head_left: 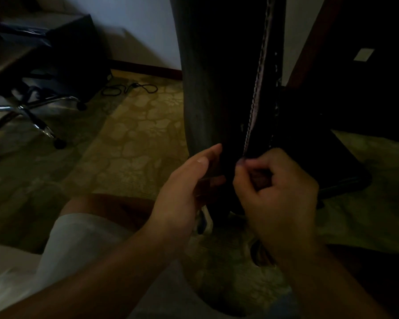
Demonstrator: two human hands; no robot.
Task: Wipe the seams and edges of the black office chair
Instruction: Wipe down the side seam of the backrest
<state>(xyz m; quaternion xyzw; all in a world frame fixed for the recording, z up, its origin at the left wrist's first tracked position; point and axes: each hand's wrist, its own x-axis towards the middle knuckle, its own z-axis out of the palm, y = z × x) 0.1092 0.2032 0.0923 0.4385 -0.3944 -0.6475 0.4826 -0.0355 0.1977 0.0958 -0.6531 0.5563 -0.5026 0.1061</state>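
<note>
The black office chair's backrest (217, 77) stands upright in front of me, very dark. A pale stitched seam (257, 88) runs down its right edge. The black seat (336, 166) reaches out to the right. My left hand (182, 192) holds the backrest's lower left edge, thumb on the near side and fingers reaching behind it. My right hand (279, 187) has its fingers curled, and thumb and forefinger pinch the lower end of the seam. No cloth can be made out in either hand in this dim light.
A second office chair with a chrome star base (30, 111) stands at the left, and a black cable (129, 88) lies on the patterned carpet (136, 146). Dark wooden furniture (355, 54) rises at the right. My knee in white shorts (78, 238) is at the lower left.
</note>
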